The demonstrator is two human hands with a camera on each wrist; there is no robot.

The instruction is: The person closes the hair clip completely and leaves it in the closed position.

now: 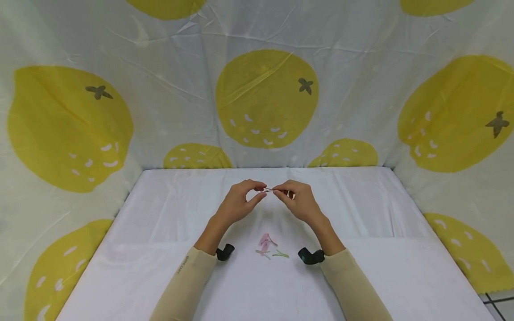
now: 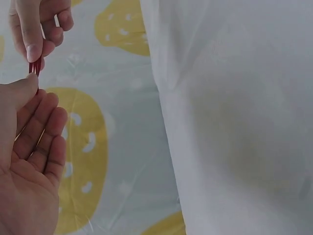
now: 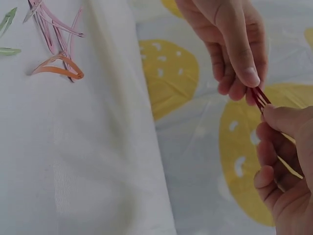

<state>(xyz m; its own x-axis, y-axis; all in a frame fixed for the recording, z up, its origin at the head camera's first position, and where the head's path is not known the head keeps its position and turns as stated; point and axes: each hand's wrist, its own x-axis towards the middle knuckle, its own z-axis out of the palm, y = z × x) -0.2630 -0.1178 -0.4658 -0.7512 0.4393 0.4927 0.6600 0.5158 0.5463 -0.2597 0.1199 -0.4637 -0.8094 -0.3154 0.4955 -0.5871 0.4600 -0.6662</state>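
Over the far half of the white table, a slim dark-red snap hair clip (image 3: 260,98) stretches between the two hands. My left hand (image 1: 238,201) pinches one end with thumb and fingertips. The other end is pinched by my right hand (image 1: 300,201), its remaining fingers loosely bent. In the left wrist view the red clip (image 2: 34,67) shows thin parallel strips, and its ends are hidden under the fingertips. Below the hands lie pink hair clips (image 1: 265,240) and a green hair clip (image 1: 280,254). An orange hair clip (image 3: 78,75) lies beside the pink ones.
A white cloth (image 1: 160,263) covers the table. Curtains with large yellow fruit prints (image 1: 267,98) hang behind it and along both sides. A dark wrist camera (image 1: 311,256) sits at the right sleeve, another dark camera (image 1: 225,252) at the left.
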